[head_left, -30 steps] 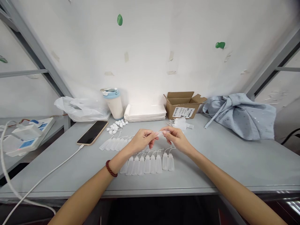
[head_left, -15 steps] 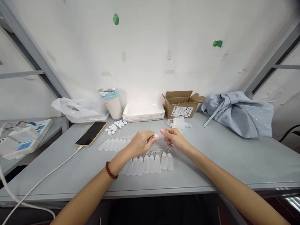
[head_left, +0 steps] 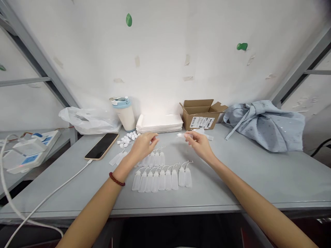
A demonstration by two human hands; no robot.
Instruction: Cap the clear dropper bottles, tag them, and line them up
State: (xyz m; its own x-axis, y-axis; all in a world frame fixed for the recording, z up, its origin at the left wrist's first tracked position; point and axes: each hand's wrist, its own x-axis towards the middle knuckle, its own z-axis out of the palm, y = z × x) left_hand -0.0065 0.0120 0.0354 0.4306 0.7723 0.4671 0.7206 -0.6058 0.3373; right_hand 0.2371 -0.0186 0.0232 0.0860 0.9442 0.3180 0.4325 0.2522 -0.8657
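Note:
My left hand (head_left: 144,146) hovers over the back row of small translucent bottles (head_left: 156,159); its thumb and forefinger are apart, and nothing shows between them. In my right hand (head_left: 198,142) is a small translucent bottle (head_left: 182,135), pinched between thumb and fingers with its tip pointing left. Below the hands lies a front row of several bottles (head_left: 162,181) with thin white straps at their necks. White caps (head_left: 125,140) are heaped left of my left hand. More bottles (head_left: 209,137) lie behind my right hand, partly hidden.
At the back stand a tumbler (head_left: 126,115), stacked white sheets (head_left: 160,124) and an open cardboard box (head_left: 199,119). A phone (head_left: 101,147) with a cable and a plastic bag (head_left: 89,120) are at left. Blue-grey cloth (head_left: 269,127) lies at right.
My hands have moved apart and away from me. My left hand has let go and opened; my right hand keeps the bottle. More of the back row now shows.

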